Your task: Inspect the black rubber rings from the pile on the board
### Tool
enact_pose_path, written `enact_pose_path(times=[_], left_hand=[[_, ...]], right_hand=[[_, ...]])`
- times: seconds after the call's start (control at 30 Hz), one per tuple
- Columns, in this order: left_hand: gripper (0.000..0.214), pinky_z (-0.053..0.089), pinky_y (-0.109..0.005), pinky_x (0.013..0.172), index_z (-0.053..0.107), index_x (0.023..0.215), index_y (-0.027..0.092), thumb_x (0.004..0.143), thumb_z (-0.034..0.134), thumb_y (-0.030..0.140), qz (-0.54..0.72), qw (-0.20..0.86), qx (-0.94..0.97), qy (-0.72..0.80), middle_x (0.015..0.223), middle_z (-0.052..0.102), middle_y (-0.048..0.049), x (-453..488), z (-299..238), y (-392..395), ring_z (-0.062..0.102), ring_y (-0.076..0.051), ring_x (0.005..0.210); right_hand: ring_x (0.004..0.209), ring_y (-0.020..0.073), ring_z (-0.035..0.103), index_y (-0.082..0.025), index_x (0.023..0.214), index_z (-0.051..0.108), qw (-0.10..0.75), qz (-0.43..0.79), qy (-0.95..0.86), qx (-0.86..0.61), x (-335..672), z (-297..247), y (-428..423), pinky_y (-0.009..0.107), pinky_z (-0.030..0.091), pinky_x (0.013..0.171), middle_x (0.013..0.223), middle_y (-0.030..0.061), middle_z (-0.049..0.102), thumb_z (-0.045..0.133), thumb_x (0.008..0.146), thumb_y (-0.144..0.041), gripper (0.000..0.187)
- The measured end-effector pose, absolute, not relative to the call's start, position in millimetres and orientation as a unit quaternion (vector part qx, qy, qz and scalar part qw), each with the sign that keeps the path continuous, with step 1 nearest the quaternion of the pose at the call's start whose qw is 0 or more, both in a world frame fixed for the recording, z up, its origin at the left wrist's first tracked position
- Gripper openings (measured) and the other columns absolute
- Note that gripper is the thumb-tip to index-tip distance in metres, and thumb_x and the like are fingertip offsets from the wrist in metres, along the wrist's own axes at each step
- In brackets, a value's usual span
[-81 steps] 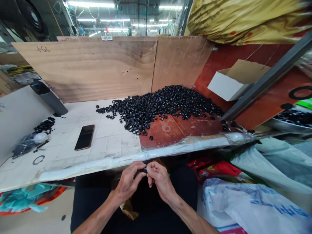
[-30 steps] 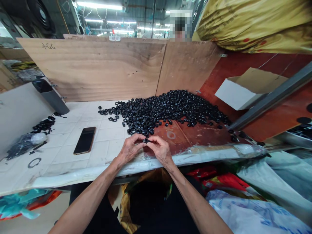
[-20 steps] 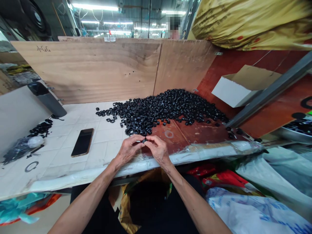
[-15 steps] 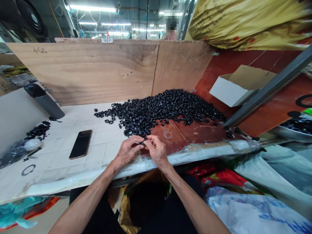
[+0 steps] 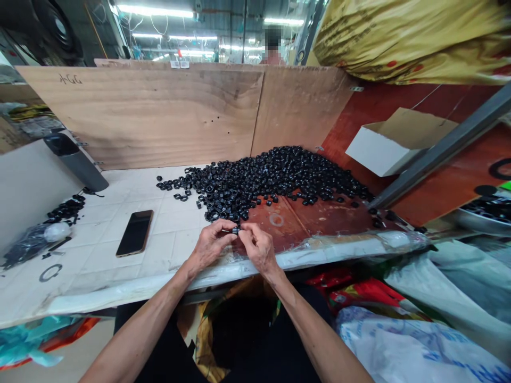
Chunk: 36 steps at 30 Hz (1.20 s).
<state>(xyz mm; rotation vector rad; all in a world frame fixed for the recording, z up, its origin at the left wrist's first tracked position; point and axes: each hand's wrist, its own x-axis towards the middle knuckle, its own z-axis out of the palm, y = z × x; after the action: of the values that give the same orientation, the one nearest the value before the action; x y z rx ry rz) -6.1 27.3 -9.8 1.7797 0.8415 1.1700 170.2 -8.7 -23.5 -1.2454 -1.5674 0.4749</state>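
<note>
Between my fingertips, over the table's front edge, is a small black nut-like ring [image 5: 235, 230]. My left hand [image 5: 211, 246] pinches it with thumb and forefinger from the left. From the right, my right hand [image 5: 260, 247] closes its thumb and fingers against the same piece. Part of the ring is hidden by the fingertips. Just beyond both hands spreads a big heap of similar black rings [image 5: 275, 173], piled highest toward the back right, with several loose ones at its left end.
A phone [image 5: 134, 233] lies left of my hands. Farther left are a dark grey cylinder [image 5: 82, 165], a plastic bag of black parts [image 5: 26, 246] and a flat ring [image 5: 50, 273]. A wooden board [image 5: 171, 114] closes the back. An open white box [image 5: 379, 151] hangs right; below my hands is a yellow sack [image 5: 203, 340].
The black ring shows more clearly between my fingertips, which have shifted slightly around it. Both hands stay in nearly the same place, and the camera view has moved a little.
</note>
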Motion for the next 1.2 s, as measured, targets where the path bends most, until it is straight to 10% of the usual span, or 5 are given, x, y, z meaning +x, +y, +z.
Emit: enact_pose_path(times=[0.17,0.57,0.83,1.03,1.2], left_hand=[[0.02,0.058,-0.032,0.088,0.073,0.105,0.019,0.086,0.074,0.025,0.474,0.429,0.695,0.329,0.109,0.07,-0.0062,-7,-15,29,0.069,-0.019,0.098],[0.019,0.056,-0.032,0.087,0.073,0.103,0.018,0.086,0.074,0.025,0.45,0.438,0.696,0.348,0.102,0.071,-0.0057,-6,-5,24,0.069,-0.019,0.093],[0.02,0.053,-0.037,0.097,0.069,0.113,0.021,0.094,0.062,0.019,0.409,0.294,0.812,0.294,0.111,0.072,-0.0078,-7,-2,-6,0.067,-0.021,0.106],[0.02,0.058,-0.033,0.086,0.068,0.107,0.018,0.092,0.068,0.03,0.443,0.465,0.668,0.376,0.103,0.074,-0.0072,-6,-17,-42,0.071,-0.021,0.094],[0.018,0.054,-0.031,0.089,0.07,0.107,0.02,0.092,0.063,0.028,0.357,0.415,0.741,0.39,0.103,0.074,-0.005,-26,-1,-55,0.069,-0.02,0.096]], right_hand=[[0.053,0.0128,0.05,-0.02,0.068,0.064,0.509,0.214,-0.657,-0.513,171,-17,-13,0.025,0.042,0.058,0.056,-0.0018,0.056,0.058,0.096,-0.041,0.036],[0.068,0.0164,0.066,-0.019,0.099,0.069,0.561,0.254,-0.636,-0.465,169,-25,-9,0.027,0.053,0.065,0.084,0.0048,0.071,0.06,0.091,-0.032,0.018],[0.04,0.0099,0.037,-0.022,0.069,0.054,0.504,0.444,-0.525,-0.523,168,-21,-36,0.022,0.029,0.04,0.048,-0.007,0.044,0.056,0.092,-0.046,0.034],[0.066,0.0164,0.062,-0.02,0.085,0.065,0.516,0.291,-0.634,-0.498,161,-12,-61,0.026,0.047,0.062,0.077,0.0034,0.067,0.058,0.09,-0.035,0.017],[0.042,0.0139,0.054,-0.021,0.08,0.06,0.42,0.463,-0.587,-0.515,160,-16,-62,0.023,0.041,0.045,0.05,-0.0046,0.057,0.056,0.089,-0.036,0.018]])
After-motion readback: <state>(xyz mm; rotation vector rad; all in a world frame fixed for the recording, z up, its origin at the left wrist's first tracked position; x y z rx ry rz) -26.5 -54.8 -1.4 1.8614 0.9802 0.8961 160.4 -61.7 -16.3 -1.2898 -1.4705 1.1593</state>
